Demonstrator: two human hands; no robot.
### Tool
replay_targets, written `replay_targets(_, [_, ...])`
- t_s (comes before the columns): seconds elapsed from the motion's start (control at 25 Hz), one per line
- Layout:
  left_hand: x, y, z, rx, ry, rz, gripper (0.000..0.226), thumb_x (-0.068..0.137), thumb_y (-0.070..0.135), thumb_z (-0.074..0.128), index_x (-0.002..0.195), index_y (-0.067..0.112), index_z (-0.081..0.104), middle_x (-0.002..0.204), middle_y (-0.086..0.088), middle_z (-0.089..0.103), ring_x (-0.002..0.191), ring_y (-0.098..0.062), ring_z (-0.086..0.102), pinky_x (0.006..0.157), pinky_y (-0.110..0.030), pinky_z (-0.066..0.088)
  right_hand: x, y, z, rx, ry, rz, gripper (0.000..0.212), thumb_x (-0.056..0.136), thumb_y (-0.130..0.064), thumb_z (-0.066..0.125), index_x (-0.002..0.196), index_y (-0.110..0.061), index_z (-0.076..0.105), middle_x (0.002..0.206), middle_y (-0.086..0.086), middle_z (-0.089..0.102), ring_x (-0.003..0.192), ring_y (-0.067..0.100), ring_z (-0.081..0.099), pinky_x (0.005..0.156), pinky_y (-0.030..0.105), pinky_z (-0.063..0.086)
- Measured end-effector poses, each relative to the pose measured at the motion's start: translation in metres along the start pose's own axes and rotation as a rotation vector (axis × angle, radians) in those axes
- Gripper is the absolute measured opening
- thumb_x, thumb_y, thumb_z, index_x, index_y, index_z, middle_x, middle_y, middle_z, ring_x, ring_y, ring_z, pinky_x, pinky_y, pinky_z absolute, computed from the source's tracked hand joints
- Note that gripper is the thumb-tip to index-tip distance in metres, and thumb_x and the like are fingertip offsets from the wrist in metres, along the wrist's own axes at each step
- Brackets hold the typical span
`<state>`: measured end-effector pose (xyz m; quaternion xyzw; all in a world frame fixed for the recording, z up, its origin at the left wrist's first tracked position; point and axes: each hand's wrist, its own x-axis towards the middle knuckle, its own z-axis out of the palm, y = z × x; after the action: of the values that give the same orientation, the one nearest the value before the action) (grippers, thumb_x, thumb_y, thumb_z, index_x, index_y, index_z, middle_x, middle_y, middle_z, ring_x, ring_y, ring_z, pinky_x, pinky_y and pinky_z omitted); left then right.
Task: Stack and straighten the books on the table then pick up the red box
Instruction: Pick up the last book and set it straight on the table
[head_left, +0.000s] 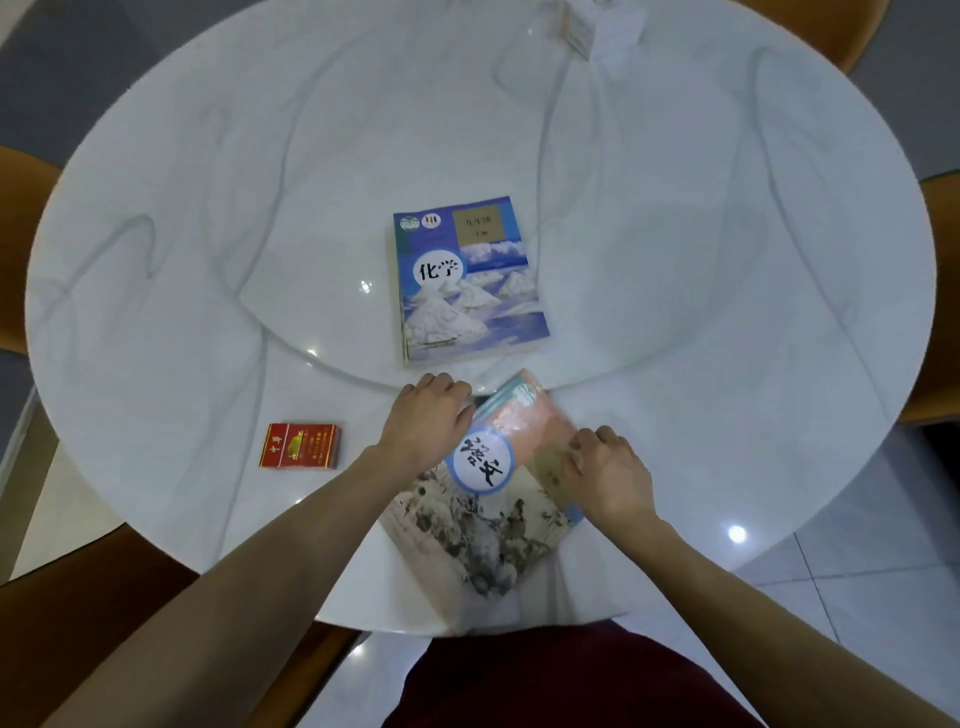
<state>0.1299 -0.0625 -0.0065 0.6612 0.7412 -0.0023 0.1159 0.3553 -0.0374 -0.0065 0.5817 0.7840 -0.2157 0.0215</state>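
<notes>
A blue book (467, 280) with snowy mountains on its cover lies flat on top of a small stack on the raised centre disc of the table. A pink and beige book (483, 499) lies askew near the table's front edge. My left hand (428, 421) grips its upper left edge and my right hand (602, 475) grips its right edge. The red box (300, 446) lies flat to the left of my left forearm, apart from both hands.
The round white marble table (208, 260) has a raised centre disc (322, 208). A small pale object (587, 28) stands at the far edge. Orange chairs (935, 291) ring the table. My dark red lap (561, 680) is below the front edge.
</notes>
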Motion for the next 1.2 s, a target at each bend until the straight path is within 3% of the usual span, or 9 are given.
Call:
replay_targets(0.24, [-0.018,-0.003,0.021,-0.159,-0.064,-0.104,0.039,0.092,0.035,0.047,0.119,0.009,0.056,0.118,-0.011,0.061,0.11,-0.028,0.053,0.088,-0.04,0.046,-0.046,0.004,0.033,0.272,-0.021,0.146,0.029,0.089,-0.033,0.056,0.101,-0.007,0.06,0.097,0.01,0.061,0.084,0.03,0.061,0.067,0.034,0.051])
replay_targets(0.36, [-0.021,-0.007,0.027,-0.306,-0.15,-0.193,0.05,0.09,0.041,0.053,0.129,0.01,0.05,0.119,-0.012,0.062,0.11,-0.029,0.055,0.087,-0.039,0.047,-0.058,0.003,0.049,0.489,-0.054,0.376,0.033,0.085,-0.033,0.062,0.104,-0.006,0.059,0.084,0.004,0.061,0.075,0.022,0.06,0.064,0.03,0.049])
replay_targets(0.48, [-0.019,-0.012,0.031,-0.457,-0.208,-0.229,0.046,0.088,0.038,0.059,0.123,0.008,0.055,0.113,-0.016,0.065,0.1,-0.031,0.061,0.083,-0.04,0.05,-0.065,0.001,0.064,0.805,-0.085,0.688,0.034,0.082,-0.034,0.067,0.098,-0.006,0.057,0.087,0.012,0.067,0.083,0.032,0.066,0.077,0.046,0.056])
replay_targets(0.64, [-0.016,-0.018,0.031,-0.653,-0.265,-0.238,0.025,0.092,0.021,0.056,0.113,0.009,0.054,0.107,-0.017,0.064,0.094,-0.033,0.06,0.08,-0.042,0.049,-0.063,-0.008,0.07,0.958,-0.06,0.802,0.023,0.082,-0.025,0.068,0.084,-0.004,0.059,0.071,0.017,0.067,0.067,0.031,0.064,0.079,0.053,0.057])
replay_targets(0.8, [-0.022,-0.018,0.028,-0.659,-0.272,-0.113,0.014,0.096,0.016,0.047,0.109,0.011,0.045,0.092,-0.018,0.061,0.065,-0.026,0.046,0.06,-0.032,0.033,-0.063,-0.018,0.072,0.971,-0.038,0.821,0.022,0.084,-0.019,0.067,0.089,-0.007,0.048,0.088,0.014,0.06,0.083,0.032,0.062,0.078,0.051,0.056])
replay_targets(0.88, [-0.029,-0.019,0.026,-0.754,-0.23,-0.124,0.015,0.096,0.015,0.047,0.111,0.014,0.046,0.093,-0.02,0.064,0.058,-0.023,0.043,0.056,-0.031,0.032,-0.067,-0.023,0.075,0.958,-0.023,0.784,0.022,0.086,-0.017,0.064,0.091,-0.01,0.044,0.083,0.007,0.054,0.074,0.021,0.056,0.063,0.04,0.054])
replay_targets(1.0, [-0.037,-0.021,0.021,-0.917,-0.217,-0.173,0.017,0.096,0.018,0.048,0.111,0.024,0.048,0.096,-0.016,0.07,0.075,-0.033,0.06,0.065,-0.032,0.042,-0.073,-0.026,0.077,0.981,0.035,0.732,0.018,0.09,-0.016,0.058,0.096,-0.016,0.041,0.077,-0.001,0.052,0.065,0.004,0.047,0.049,0.022,0.035])
replay_targets(1.08, [-0.039,-0.021,0.017,-0.993,-0.218,-0.2,0.017,0.096,0.019,0.05,0.108,0.03,0.051,0.096,-0.013,0.072,0.089,-0.03,0.065,0.074,-0.034,0.046,-0.075,-0.027,0.076,1.049,0.065,0.7,0.015,0.092,-0.016,0.055,0.1,-0.018,0.042,0.082,0.0,0.056,0.069,0.006,0.052,0.051,0.022,0.036])
replay_targets(1.2, [-0.039,-0.022,0.01,-1.084,-0.184,-0.226,0.022,0.095,0.018,0.05,0.098,0.039,0.053,0.087,-0.001,0.074,0.082,-0.012,0.069,0.071,-0.03,0.048,-0.071,-0.026,0.067,1.164,0.079,0.657,0.016,0.093,-0.018,0.054,0.106,-0.018,0.045,0.094,0.005,0.062,0.082,0.019,0.06,0.066,0.032,0.05])
